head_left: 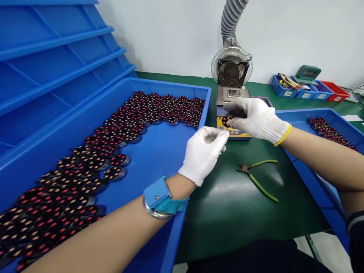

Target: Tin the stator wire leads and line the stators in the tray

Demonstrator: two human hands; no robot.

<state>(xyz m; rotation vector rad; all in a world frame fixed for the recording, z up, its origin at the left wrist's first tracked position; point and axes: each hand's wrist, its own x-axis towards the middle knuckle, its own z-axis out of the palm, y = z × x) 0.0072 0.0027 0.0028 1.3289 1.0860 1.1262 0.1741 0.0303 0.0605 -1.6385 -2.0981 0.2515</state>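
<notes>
My right hand (251,117), in a white knit glove with a yellow cuff, pinches a round black part (226,121) with copper-coloured segments, in front of the yellow and blue solder pot unit (244,134). Just left of and below it is my left hand (205,149), also gloved in white, with a blue wrist strap (160,195) on the wrist. Its thumb and fingertips are pressed together; whatever they hold is too small to make out. Similar round parts (125,121) with pink or copper segments fill much of the large blue tray (159,142) at the left.
Green-handled cutters (257,176) lie on the green table (224,220). Behind the unit stand a fan (231,73) and a grey hose (232,19). At right are another blue tray (301,113), small blue bins (284,91), a red bin (335,91) and a clock (309,72).
</notes>
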